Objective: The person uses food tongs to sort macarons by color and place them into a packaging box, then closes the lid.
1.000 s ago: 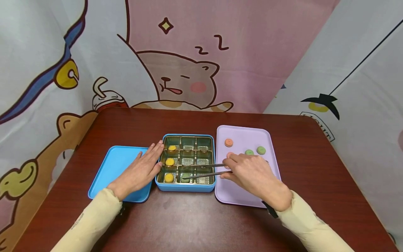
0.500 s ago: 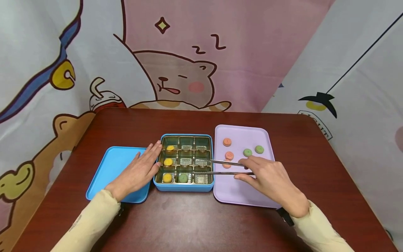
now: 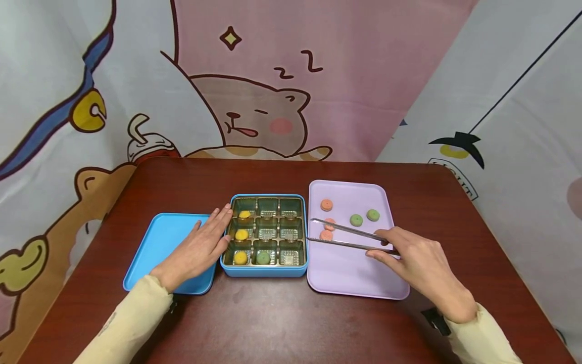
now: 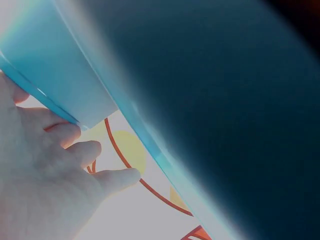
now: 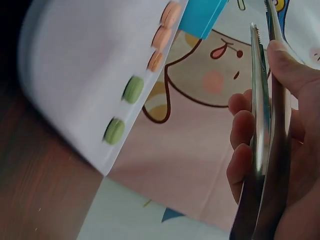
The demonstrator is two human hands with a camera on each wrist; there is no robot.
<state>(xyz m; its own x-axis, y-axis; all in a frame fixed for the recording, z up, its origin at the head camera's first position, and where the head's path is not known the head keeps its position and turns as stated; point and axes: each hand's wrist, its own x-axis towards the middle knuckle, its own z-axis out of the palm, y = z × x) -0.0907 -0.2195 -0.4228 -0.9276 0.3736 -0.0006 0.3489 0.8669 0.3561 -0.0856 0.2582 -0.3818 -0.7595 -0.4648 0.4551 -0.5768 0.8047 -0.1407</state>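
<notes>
My right hand (image 3: 423,258) holds a pair of long metal tongs (image 3: 341,244) over the lilac tray (image 3: 359,275). The tongs' arms stand apart with nothing between their serrated tips, which show in the right wrist view. Beneath and beside them lie orange-pink macarons (image 3: 326,205); two green macarons (image 3: 356,220) sit farther right. My left hand (image 3: 195,250) rests with straight fingers along the left wall of a blue box (image 3: 263,272). Its gold insert has small compartments: yellow macarons (image 3: 242,234) fill the left column, and a green macaron (image 3: 263,258) sits in the front middle one.
Left of the box lies a blue lid (image 3: 170,235), partly under my left hand. The tray stands close to the box's right side on a dark red-brown table (image 3: 268,323). A cartoon-print curtain (image 3: 364,76) hangs behind the table.
My right hand has drawn back to the right, taking the spread tongs out of the box to above the tray. The green macaron stays in the front middle compartment. My left hand keeps its place.
</notes>
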